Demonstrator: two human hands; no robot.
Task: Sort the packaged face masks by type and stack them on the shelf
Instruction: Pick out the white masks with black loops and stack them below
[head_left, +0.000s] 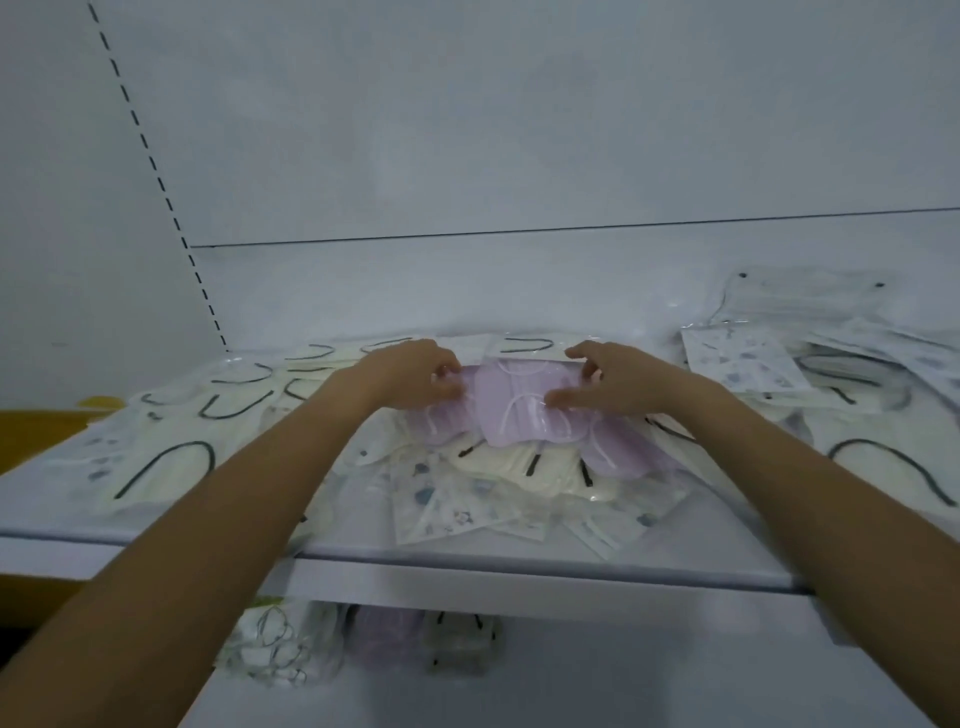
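— Which step are we on?
— Sorting. We hold a lilac mask packet (511, 410) at the pile's twelve o'clock on the shelf (467, 558). Next, we judge, we lift it clear of the cream packets (519, 467).
— Our fingers?
— Our left hand (415, 374) is curled, pinching its nine o'clock edge. Our right hand (618, 382) is half-spread, thumb and fingertips pinching the three o'clock edge.

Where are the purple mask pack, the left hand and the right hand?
purple mask pack (501, 402): head view, middle of its clear front.
left hand (410, 374): head view, back of the hand.
right hand (623, 382): head view, back of the hand.
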